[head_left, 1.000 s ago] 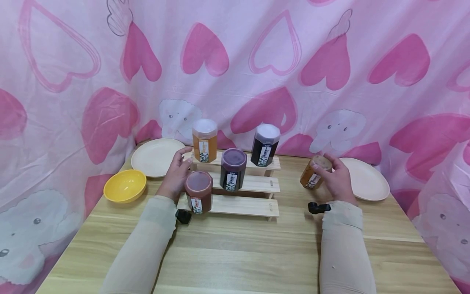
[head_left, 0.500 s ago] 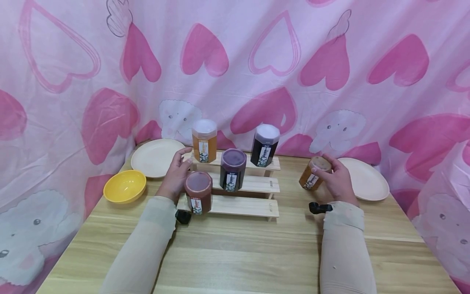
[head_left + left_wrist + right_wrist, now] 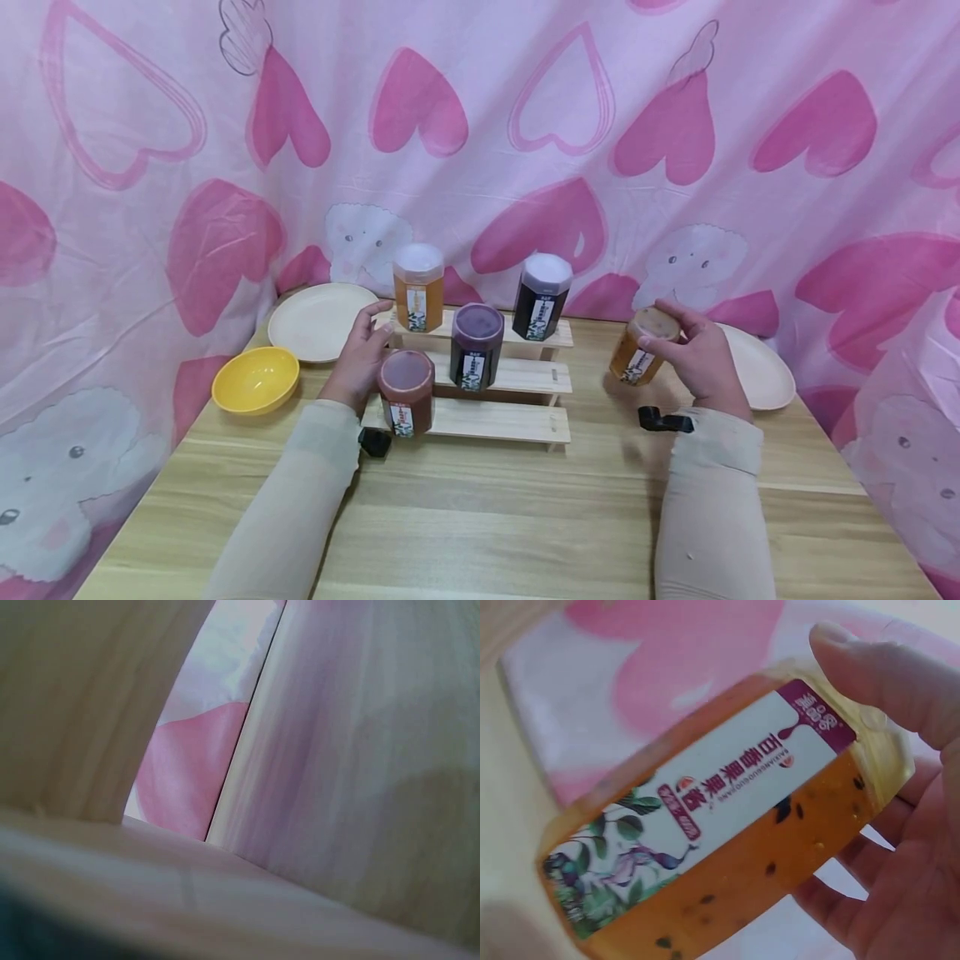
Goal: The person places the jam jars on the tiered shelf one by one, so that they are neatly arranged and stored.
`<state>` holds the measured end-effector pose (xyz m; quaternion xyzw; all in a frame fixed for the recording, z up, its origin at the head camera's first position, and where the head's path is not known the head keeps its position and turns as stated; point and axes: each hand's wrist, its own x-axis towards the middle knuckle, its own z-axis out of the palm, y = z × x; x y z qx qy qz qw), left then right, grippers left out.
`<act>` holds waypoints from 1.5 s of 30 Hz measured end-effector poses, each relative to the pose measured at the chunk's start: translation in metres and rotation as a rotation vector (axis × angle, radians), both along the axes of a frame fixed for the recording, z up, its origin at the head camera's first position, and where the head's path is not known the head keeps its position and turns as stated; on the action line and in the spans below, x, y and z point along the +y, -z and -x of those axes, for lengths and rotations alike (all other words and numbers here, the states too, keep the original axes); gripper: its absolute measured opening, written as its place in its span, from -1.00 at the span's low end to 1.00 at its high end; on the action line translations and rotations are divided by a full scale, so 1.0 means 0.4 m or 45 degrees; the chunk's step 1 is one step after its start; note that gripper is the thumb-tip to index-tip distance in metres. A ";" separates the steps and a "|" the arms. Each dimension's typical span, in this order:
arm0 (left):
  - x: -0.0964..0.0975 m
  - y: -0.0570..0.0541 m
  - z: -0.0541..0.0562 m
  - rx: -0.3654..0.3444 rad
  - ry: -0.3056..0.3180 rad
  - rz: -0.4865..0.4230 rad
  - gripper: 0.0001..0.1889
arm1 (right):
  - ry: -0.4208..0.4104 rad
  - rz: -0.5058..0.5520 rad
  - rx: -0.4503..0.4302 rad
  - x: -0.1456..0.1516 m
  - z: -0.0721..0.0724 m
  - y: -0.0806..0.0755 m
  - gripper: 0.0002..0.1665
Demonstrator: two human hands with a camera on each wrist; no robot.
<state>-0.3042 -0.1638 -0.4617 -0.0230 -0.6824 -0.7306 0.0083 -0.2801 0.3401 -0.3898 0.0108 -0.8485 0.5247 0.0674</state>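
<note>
My right hand [image 3: 701, 354] grips a jar of orange passion fruit jam [image 3: 643, 348] near its lid. It tilts over the right side of the table, and dark seeds show beside its white label [image 3: 697, 795] in the right wrist view. My left hand [image 3: 360, 354] holds the left end of a three-step wooden stand [image 3: 517, 421], thumb and forefinger at the top shelf. Boards of the stand [image 3: 360, 765] fill the left wrist view. On the shelves stand a red-brown jar [image 3: 406, 392], a purple jar [image 3: 476, 346], a white-lidded amber jar [image 3: 418, 287] and a white-lidded dark jar [image 3: 542, 296].
A yellow bowl [image 3: 255, 381] and a cream plate [image 3: 318, 321] sit at the left. Behind my right hand lies another cream plate [image 3: 757, 367], partly hidden. A pink heart-patterned curtain [image 3: 480, 125] hangs around the back and sides of the wooden table [image 3: 480, 517].
My right hand has shifted a little to the right and up, with the passion fruit jam jar in its grip. My left hand, the stand and the other jars have stayed put.
</note>
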 end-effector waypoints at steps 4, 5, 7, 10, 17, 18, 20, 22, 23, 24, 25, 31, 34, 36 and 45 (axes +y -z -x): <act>0.001 0.000 -0.001 0.008 -0.005 -0.003 -0.53 | -0.112 0.120 0.044 -0.026 -0.034 -0.047 -0.19; 0.001 -0.001 -0.001 0.005 -0.004 -0.007 -0.53 | -0.145 0.152 0.049 -0.033 -0.043 -0.058 -0.21; 0.002 -0.001 -0.001 0.007 -0.005 -0.007 -0.53 | -0.238 0.206 0.081 -0.047 -0.059 -0.077 -0.24; 0.001 0.000 0.001 0.009 -0.006 -0.003 -0.53 | -0.411 0.253 0.125 -0.065 -0.079 -0.099 -0.26; -0.001 0.001 0.004 0.002 -0.014 0.012 -0.53 | -0.718 0.268 0.133 -0.115 -0.096 -0.118 -0.25; -0.002 0.001 0.004 -0.001 -0.016 0.018 -0.52 | -0.748 0.247 0.131 -0.124 -0.096 -0.119 -0.25; -0.002 0.001 0.005 -0.004 -0.017 0.025 -0.52 | -0.809 0.198 0.132 -0.142 -0.093 -0.118 -0.25; -0.003 0.001 0.004 -0.009 -0.014 0.026 -0.51 | -0.866 0.153 0.121 -0.160 -0.088 -0.116 -0.24; -0.003 0.000 0.004 -0.012 -0.013 0.028 -0.51 | -0.891 0.132 0.116 -0.169 -0.086 -0.114 -0.24; -0.003 0.000 0.003 -0.014 -0.011 0.021 -0.51 | -0.913 0.117 0.116 -0.178 -0.083 -0.112 -0.23; -0.003 0.000 0.003 -0.016 -0.010 0.019 -0.51 | -0.940 0.108 0.112 -0.187 -0.080 -0.109 -0.23; -0.001 -0.004 0.000 -0.022 -0.011 0.036 -0.51 | -1.036 0.038 0.066 -0.232 -0.067 -0.093 -0.23; 0.001 -0.006 -0.002 -0.024 -0.015 0.042 -0.52 | -1.037 -0.028 0.023 -0.250 -0.063 -0.087 -0.23; 0.001 -0.006 -0.002 -0.025 -0.014 0.037 -0.52 | -1.037 -0.069 0.018 -0.261 -0.062 -0.082 -0.23; 0.002 -0.004 0.000 -0.022 -0.009 -0.004 -0.53 | -0.986 -0.267 0.011 -0.299 -0.058 -0.073 -0.18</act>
